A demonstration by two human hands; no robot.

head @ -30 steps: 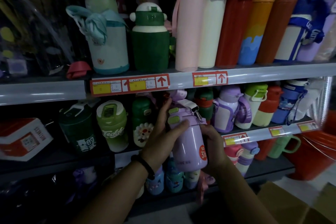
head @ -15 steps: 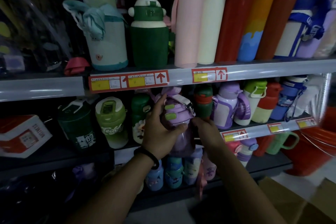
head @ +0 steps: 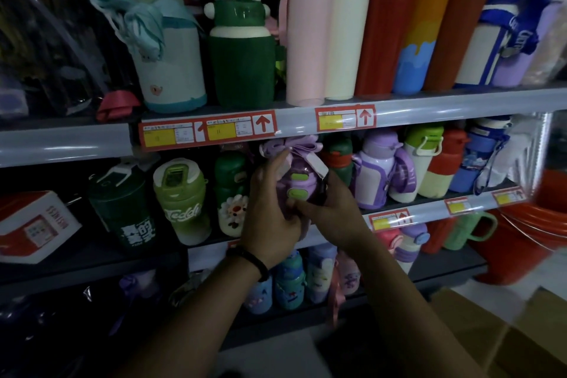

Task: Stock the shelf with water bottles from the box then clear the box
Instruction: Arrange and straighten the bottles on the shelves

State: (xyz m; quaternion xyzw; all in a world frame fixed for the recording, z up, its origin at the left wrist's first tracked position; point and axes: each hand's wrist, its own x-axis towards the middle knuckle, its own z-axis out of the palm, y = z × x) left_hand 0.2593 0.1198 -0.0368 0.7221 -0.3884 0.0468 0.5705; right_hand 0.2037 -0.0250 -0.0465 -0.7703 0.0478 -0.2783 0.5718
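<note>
- I see the left hand (head: 270, 221) wrapped round the left side of the purple bottle (head: 296, 176). The right hand (head: 333, 212) pinches its right side, with the index finger laid across the front. Both hands grip it.
- The purple bottle is upright at the front of the middle tier of the shelf (head: 460, 100), between a green flower bottle (head: 231, 196) and a red-lidded green bottle (head: 337, 159). The hands hide its base, so I cannot tell whether it rests there.
- The cardboard box (head: 521, 341) sits bottom right, and I cannot see inside it.
- A red bucket (head: 534, 233) stands to the right of the shelf.
- On the top tier I count seven tall bottles (head: 306, 40) in a row, with two squat bottles (head: 242, 67) to their left.
- On the middle tier, past the red-lidded one, I count four more bottles (head: 380, 175).
- A red-and-white carton (head: 33, 224) lies far left, its print too blurred to read.
- The light green cup (head: 184, 202) carries script that looks like "Teddy".
- I count three price tags (head: 345, 118) on the upper rail, each with a red up-arrow. The figures are unreadable.
- The purple bottle's lid has two green buttons (head: 299, 176).
</note>
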